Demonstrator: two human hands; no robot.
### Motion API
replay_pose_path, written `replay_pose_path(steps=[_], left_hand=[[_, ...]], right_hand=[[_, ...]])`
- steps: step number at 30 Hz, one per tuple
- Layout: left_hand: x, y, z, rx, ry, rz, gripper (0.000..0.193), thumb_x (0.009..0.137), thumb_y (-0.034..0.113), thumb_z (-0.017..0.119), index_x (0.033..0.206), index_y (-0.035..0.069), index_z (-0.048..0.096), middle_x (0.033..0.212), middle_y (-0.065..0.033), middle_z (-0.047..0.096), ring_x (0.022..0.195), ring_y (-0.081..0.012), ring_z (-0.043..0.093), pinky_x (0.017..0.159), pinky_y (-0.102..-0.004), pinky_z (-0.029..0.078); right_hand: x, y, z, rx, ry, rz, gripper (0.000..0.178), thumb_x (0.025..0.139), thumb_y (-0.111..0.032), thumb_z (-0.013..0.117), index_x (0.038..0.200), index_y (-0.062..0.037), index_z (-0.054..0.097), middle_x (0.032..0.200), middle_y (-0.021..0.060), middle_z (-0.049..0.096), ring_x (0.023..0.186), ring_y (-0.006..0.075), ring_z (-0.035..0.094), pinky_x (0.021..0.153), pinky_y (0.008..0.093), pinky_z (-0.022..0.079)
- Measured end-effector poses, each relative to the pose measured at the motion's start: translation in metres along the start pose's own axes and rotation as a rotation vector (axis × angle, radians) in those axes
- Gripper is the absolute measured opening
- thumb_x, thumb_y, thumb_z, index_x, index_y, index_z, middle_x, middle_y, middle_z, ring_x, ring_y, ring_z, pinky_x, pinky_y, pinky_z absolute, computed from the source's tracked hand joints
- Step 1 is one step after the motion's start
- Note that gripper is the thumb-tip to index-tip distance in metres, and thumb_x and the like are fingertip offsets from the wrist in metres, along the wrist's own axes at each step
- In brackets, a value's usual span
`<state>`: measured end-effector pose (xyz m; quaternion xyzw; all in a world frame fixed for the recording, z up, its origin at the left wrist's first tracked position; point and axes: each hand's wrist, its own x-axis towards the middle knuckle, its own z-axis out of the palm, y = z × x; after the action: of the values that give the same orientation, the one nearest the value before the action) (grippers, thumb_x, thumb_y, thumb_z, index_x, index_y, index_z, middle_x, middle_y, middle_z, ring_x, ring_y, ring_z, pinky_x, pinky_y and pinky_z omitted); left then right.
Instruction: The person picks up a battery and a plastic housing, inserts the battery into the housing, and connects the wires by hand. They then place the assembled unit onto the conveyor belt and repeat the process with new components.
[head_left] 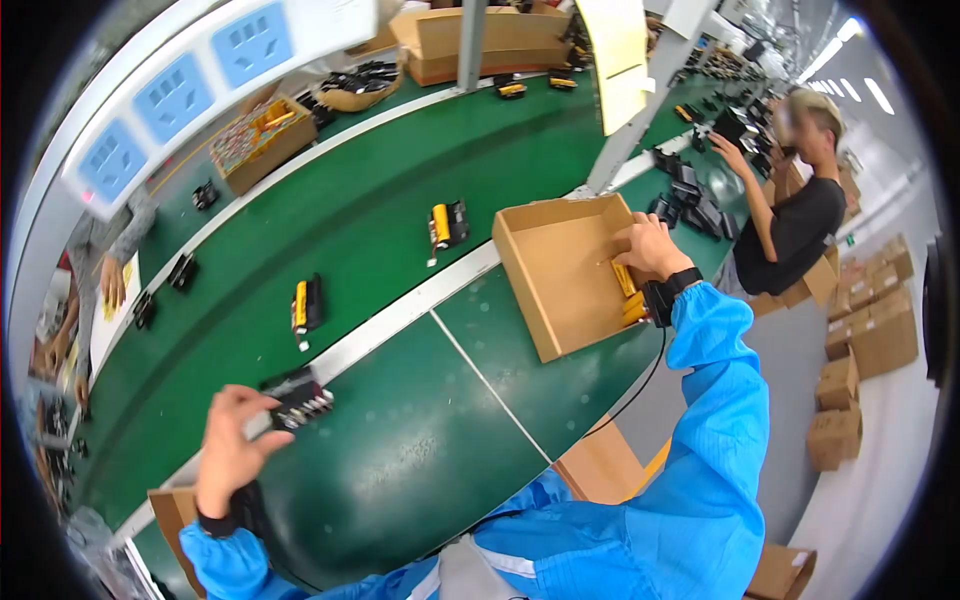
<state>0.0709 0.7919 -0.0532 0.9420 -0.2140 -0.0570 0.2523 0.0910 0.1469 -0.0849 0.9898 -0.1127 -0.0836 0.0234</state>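
Your left hand (pixel 232 440) has its thumb and fingers pinched on a blurred black module (pixel 296 392) with a row of pale fittings, over the line where the tabletop (pixel 410 470) meets the white rail (pixel 385 325). Your right hand (pixel 648 250) reaches over the right side of the open carton (pixel 555 270), its fingers bent down at the upper end of an orange cylinder (pixel 623 280); you cannot tell here whether they are closed on it. More orange cylinders (pixel 635 312) lie just below it, in the carton's right corner, partly hidden by the black gear at your wrist. A dark cable (pixel 640 388) hangs from that gear and curves down past the tabletop's edge. The carton's walls stand around your reach, and a pale post (pixel 625 135) with a yellow sheet (pixel 612 65) rises behind it. Beyond the rail, two black-and-yellow units (pixel 449 226) lie apart on the green belt (pixel 390 165). A heap of black parts (pixel 695 195) sits right of the post, near a co-worker (pixel 795 235) in a black shirt, and a socket panel (pixel 172 95) crosses the upper left
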Motion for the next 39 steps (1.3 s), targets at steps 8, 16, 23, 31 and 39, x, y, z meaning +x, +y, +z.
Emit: replay_pose_path(steps=[8,16,23,31,39], left_hand=[[-0.073,0.007,0.098,-0.115,0.069,-0.128,0.048,0.062,0.016,0.088,0.106,0.007,0.071,0.108,-0.0137,0.058,0.104,-0.0345,0.055,0.092,-0.0414,0.046],[-0.080,0.013,0.116,-0.143,0.187,-0.175,0.051,0.064,0.013,0.086,0.112,0.011,0.069,0.113,-0.0131,0.054,0.105,-0.0344,0.053,0.092,-0.0425,0.044],[-0.075,-0.008,0.110,-0.030,0.207,-0.030,0.045,0.078,0.011,0.077,0.121,0.008,0.063,0.116,-0.0185,0.057,0.106,-0.0388,0.056,0.090,-0.0456,0.046],[-0.054,0.050,0.139,0.037,0.107,-0.624,0.050,0.087,0.019,0.068,0.126,-0.005,0.047,0.097,-0.0216,0.063,0.087,-0.0394,0.063,0.078,-0.0463,0.052],[-0.057,0.031,0.157,-0.011,0.294,-0.218,0.053,0.088,0.020,0.068,0.125,-0.011,0.046,0.102,-0.0232,0.057,0.093,-0.0377,0.059,0.080,-0.0450,0.050]], right_hand=[[0.018,-0.021,0.025,-0.307,0.270,-0.406,0.022,0.062,-0.031,0.082,0.081,-0.0200,0.079,0.154,0.0185,0.033,0.139,0.0397,0.028,0.104,0.0597,0.030],[-0.032,-0.015,-0.031,0.295,0.168,-0.487,0.009,0.083,-0.017,0.069,0.087,-0.0080,0.067,0.129,0.0142,0.060,0.127,0.0378,0.047,0.109,0.0437,0.034],[-0.134,-0.076,-0.049,1.215,0.257,-0.531,0.011,0.100,-0.014,0.053,0.099,-0.0035,0.056,0.105,0.0136,0.065,0.114,0.0295,0.057,0.103,0.0432,0.038],[-0.213,-0.240,0.024,1.602,-0.176,-0.287,0.009,0.100,-0.008,0.052,0.100,-0.0005,0.058,0.062,0.0072,0.059,0.052,0.0154,0.058,0.048,0.0269,0.045],[-0.200,-0.314,0.060,1.632,-0.486,-0.311,0.011,0.100,-0.008,0.053,0.101,0.0016,0.060,0.065,0.0089,0.062,0.055,0.0155,0.060,0.052,0.0270,0.047]])
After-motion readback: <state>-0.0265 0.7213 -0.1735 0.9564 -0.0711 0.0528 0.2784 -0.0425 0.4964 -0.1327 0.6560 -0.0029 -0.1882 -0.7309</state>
